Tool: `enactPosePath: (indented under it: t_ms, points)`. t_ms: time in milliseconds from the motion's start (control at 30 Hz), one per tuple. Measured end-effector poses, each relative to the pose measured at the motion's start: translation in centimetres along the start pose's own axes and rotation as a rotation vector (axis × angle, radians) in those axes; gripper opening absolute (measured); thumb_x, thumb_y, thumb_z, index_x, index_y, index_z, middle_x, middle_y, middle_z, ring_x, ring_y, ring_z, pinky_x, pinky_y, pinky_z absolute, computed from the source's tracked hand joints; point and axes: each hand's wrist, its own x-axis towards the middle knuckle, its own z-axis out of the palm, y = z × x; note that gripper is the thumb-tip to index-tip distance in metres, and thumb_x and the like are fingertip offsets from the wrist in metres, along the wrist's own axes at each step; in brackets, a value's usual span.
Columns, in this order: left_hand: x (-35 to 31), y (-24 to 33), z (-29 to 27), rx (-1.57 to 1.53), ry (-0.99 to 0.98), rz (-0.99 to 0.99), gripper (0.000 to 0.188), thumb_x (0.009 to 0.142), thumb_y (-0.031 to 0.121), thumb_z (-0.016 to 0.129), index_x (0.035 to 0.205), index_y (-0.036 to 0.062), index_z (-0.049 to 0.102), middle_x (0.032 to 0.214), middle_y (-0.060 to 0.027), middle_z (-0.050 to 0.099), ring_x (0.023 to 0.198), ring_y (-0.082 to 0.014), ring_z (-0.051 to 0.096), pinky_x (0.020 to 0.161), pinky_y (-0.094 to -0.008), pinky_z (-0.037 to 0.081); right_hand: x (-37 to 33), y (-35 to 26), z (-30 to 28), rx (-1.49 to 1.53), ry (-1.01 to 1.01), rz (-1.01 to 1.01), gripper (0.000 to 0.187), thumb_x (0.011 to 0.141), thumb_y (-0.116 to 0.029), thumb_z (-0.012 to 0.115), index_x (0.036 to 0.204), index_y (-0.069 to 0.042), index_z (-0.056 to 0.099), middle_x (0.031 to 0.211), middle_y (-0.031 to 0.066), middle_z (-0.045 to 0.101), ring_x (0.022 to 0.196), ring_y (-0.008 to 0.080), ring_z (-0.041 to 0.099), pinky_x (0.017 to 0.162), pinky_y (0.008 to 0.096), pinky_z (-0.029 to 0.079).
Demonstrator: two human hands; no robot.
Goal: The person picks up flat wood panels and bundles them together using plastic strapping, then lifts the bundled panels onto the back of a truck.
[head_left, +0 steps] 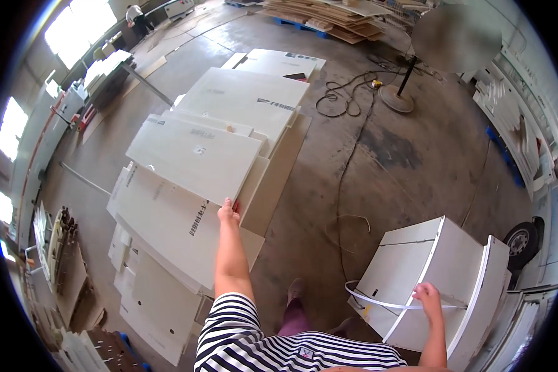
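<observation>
My left hand (228, 212) is gripping the near corner of the top white panel (195, 156) on the floor stack; it looks stiff, broad, probably heavy, best lifted by its edges. My right hand (428, 292) is pinching a limp white edging strip (378, 302) on the upright panels (428, 266).

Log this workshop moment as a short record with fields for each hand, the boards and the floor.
left hand: left hand on the corner of the top board
right hand: right hand on the white panel, by a white strip
boards: stacked, overlapping
floor: concrete floor, black cable, fan stand
</observation>
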Motion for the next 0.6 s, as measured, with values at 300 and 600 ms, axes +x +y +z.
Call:
enactPosePath:
  t_ms: [300, 600]
  points:
    - [-14.0, -3.9, -7.6, 0.044, -0.239, -0.195, 0.025, 0.091, 0.008, 0.056, 0.112, -0.0042, 0.05, 0.099, -0.013, 0.059, 0.087, -0.0251, 0.06, 0.08, -0.0369, 0.055, 9.7, -9.1, 25.6, 0.004, -0.507, -0.023, 0.034, 0.089, -0.024, 0.06, 0.113, -0.001, 0.053, 0.105, 0.0103, 0.06, 0.098, 0.0174, 0.059, 0.085, 0.03, 0.048]
    - [-25.6, -5.7, -15.6, -0.128, -0.306, -0.708, 0.045, 0.088, 0.027, 0.06, 0.127, 0.0115, 0.045, 0.12, -0.0078, 0.054, 0.11, -0.0239, 0.051, 0.094, -0.0415, 0.043, 4.8, -7.1, 31.2, 0.843, -0.249, 0.145, 0.047, 0.087, -0.025, 0.064, 0.118, 0.006, 0.049, 0.114, 0.0147, 0.059, 0.102, 0.0267, 0.058, 0.09, 0.042, 0.047]
